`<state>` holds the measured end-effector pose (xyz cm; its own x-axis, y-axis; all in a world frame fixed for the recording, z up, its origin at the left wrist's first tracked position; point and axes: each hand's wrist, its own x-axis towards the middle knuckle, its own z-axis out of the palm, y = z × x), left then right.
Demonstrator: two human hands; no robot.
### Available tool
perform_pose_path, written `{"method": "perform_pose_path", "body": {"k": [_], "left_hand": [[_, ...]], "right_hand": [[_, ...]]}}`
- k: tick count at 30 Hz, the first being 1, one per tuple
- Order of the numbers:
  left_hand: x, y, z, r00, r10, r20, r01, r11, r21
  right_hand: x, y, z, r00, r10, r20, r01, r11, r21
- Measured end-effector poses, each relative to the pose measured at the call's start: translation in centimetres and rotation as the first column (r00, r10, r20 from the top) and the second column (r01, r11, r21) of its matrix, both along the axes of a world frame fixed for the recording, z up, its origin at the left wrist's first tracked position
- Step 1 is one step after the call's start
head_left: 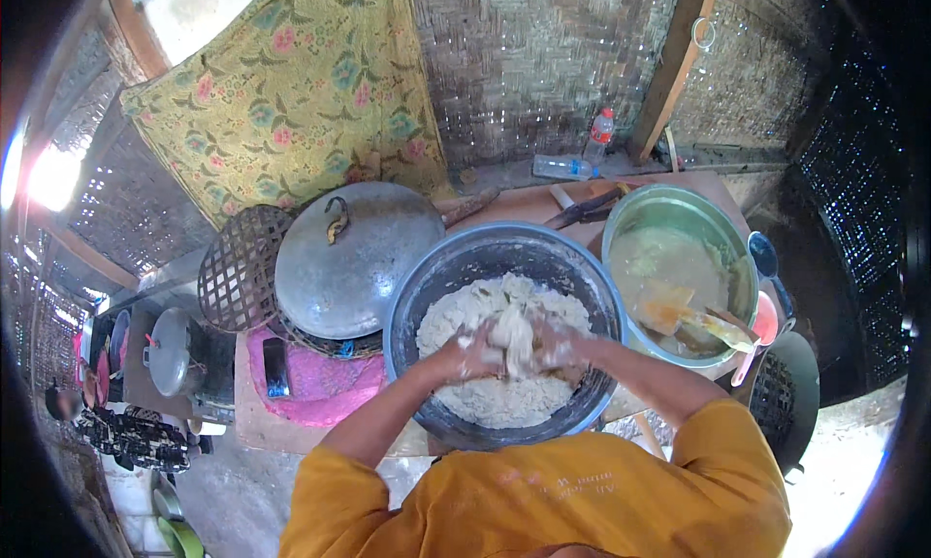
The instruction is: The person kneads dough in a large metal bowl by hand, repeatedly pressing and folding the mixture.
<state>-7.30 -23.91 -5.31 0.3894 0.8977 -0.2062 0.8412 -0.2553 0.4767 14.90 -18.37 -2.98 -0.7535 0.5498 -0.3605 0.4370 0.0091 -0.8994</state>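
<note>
A large dark basin (504,231) with a blue-grey rim stands in front of me, holding a crumbly white floury dough (499,403). Both forearms reach down into it. Flour coats the fingers of my left hand (467,356), which are curled into the dough near the middle. Facing it from the other side, my right hand (555,345) is closed round more of the same mixture. Between the two hands rises a pale clump (516,340), loose and slightly blurred. The fingertips are partly buried.
Close on the right, a green basin (621,219) holds cloudy liquid and a paddle-like utensil (669,314). A domed metal lid (364,257) sits left, beside a woven tray (233,277). A phone (276,367) lies on pink plastic (335,388). Two bottles (601,129) are behind. Another person (131,437) is far left.
</note>
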Motion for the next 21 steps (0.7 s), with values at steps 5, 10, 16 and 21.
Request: {"method": "perform_pose_path", "body": {"k": [5, 10, 16, 21], "left_hand": [[-0.4, -7.8, -2.6, 1.0, -0.004, -0.027, 0.012, 0.947, 0.321], [0.5, -4.1, -3.5, 0.985, 0.125, -0.118, -0.096, 0.97, 0.226], [-1.0, 1.6, -8.4, 0.958, 0.248, 0.144, -0.271, 0.946, 0.177], [0.2, 4.0, -10.1, 0.894, 0.442, 0.08, -0.449, 0.881, 0.152]], "right_hand": [[-4.2, -8.6, -1.2, 0.771, -0.029, 0.636, -0.482, 0.626, 0.613], [-6.3, -4.1, -2.9, 0.837, -0.055, 0.544, -0.368, 0.679, 0.635], [-6.4, 2.5, -10.0, 0.818, 0.021, 0.575, -0.456, 0.633, 0.626], [-8.8, 7.1, -16.6, 0.842, -0.104, 0.53, -0.367, 0.61, 0.703]]}}
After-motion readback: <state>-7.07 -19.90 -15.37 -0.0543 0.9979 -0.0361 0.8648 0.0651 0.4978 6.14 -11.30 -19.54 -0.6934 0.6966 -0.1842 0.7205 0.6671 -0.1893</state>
